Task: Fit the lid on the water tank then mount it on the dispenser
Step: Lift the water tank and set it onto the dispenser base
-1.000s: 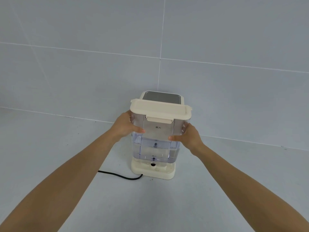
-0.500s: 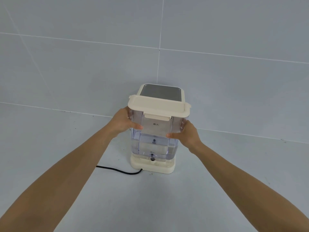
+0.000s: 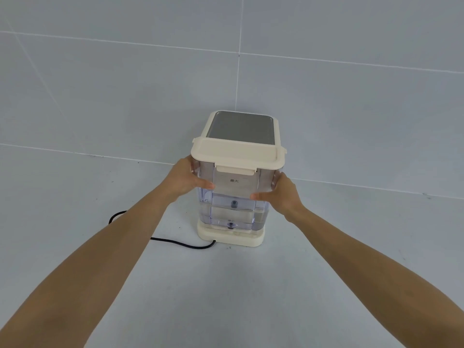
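Head view, hands (image 3: pixel 187 180) clasping water tank (image 3: pixel 232 197) sides (thumbs forward), arms outstretched

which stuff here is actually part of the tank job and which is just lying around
Part of the job:
- water tank, clear, held at both sides
- lid, cream, on the tank
- dispenser and its base
- left hand, right hand

Just lying about:
- black power cord, trailing over the floor from the base
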Demonstrator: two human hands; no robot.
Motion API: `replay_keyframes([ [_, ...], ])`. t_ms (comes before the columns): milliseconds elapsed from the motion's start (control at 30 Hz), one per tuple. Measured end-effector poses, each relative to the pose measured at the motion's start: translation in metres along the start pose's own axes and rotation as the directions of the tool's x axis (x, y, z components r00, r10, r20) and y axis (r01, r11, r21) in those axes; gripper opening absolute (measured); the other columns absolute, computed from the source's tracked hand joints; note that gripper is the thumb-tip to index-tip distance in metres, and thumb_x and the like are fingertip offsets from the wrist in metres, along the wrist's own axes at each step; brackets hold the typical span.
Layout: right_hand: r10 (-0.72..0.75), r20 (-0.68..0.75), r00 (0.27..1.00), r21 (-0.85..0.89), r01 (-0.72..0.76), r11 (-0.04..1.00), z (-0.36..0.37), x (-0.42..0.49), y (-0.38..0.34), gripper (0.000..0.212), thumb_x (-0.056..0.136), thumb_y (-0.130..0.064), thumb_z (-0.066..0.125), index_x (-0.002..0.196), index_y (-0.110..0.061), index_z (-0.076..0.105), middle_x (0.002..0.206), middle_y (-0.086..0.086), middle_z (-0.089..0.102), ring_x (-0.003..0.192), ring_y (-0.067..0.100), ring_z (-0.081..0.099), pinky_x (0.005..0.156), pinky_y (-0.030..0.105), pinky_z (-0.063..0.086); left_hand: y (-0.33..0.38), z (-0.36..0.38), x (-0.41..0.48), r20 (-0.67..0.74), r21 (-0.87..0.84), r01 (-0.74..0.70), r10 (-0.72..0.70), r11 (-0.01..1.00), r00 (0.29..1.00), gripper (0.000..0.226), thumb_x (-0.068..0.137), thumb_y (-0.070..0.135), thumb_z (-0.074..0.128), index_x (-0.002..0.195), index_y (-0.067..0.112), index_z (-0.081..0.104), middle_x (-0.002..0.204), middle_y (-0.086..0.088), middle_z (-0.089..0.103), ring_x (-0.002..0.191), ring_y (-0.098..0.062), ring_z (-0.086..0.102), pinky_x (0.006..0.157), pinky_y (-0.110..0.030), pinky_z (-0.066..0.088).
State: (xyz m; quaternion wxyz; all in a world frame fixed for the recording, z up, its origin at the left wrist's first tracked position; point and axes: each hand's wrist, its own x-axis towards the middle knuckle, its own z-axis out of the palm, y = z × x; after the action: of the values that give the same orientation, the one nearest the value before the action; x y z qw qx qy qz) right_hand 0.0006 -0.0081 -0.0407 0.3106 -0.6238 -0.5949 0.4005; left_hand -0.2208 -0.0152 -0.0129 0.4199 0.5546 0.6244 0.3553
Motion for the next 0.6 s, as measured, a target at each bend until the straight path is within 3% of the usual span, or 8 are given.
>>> replay_keyframes([
  [200, 0.005, -0.001, 1.000, -0.011, -0.005, 1.000, 0.003, -0.001, 0.004, 0.076, 0.060, -0.021, 0.083, 0.124, -0.009, 0.043, 0.124, 0.007, 0.059, 0.102, 0.022, 0.052, 0.078, 0.028, 0.040, -0.005, 0.001, 0.000, 0.006, -0.015, -0.003, 0.003, 1.000, 1.000, 0.068, 0.059, -0.005, 0.078, 0.120, 0.009, 0.051, 0.110, 0.000, 0.058, 0.108, -0.017, 0.049, 0.092, -0.030, 0.039],
  [333, 0.009, 0.001, 1.000, -0.012, -0.009, 1.000, 0.004, -0.002, 0.005, 0.077, 0.061, -0.020, 0.082, 0.126, -0.008, 0.042, 0.125, 0.006, 0.057, 0.109, 0.025, 0.052, 0.081, 0.028, 0.041, -0.009, 0.002, 0.001, 0.009, -0.022, -0.005, 0.005, 1.000, 1.000, 0.069, 0.059, -0.004, 0.078, 0.121, 0.010, 0.050, 0.113, 0.001, 0.057, 0.109, -0.017, 0.048, 0.096, -0.031, 0.039],
  [433, 0.008, 0.001, 1.000, -0.018, -0.008, 1.000, 0.005, -0.003, 0.005, 0.078, 0.061, -0.020, 0.082, 0.127, -0.008, 0.041, 0.118, 0.004, 0.057, 0.099, 0.021, 0.049, 0.078, 0.028, 0.040, -0.011, 0.002, 0.001, 0.012, -0.019, -0.003, 0.003, 1.000, 1.000, 0.071, 0.059, -0.003, 0.079, 0.123, 0.011, 0.049, 0.116, 0.002, 0.056, 0.114, -0.017, 0.048, 0.099, -0.033, 0.039],
  [600, 0.011, -0.002, 1.000, -0.005, -0.011, 1.000, 0.006, -0.003, 0.007, 0.078, 0.061, -0.020, 0.082, 0.126, -0.008, 0.041, 0.125, 0.008, 0.057, 0.102, 0.022, 0.051, 0.080, 0.028, 0.041, -0.011, 0.004, 0.001, 0.013, 0.012, 0.001, -0.001, 1.000, 1.000, 0.073, 0.061, -0.001, 0.078, 0.126, 0.011, 0.047, 0.126, -0.003, 0.056, 0.119, -0.018, 0.047, 0.096, -0.030, 0.038],
])
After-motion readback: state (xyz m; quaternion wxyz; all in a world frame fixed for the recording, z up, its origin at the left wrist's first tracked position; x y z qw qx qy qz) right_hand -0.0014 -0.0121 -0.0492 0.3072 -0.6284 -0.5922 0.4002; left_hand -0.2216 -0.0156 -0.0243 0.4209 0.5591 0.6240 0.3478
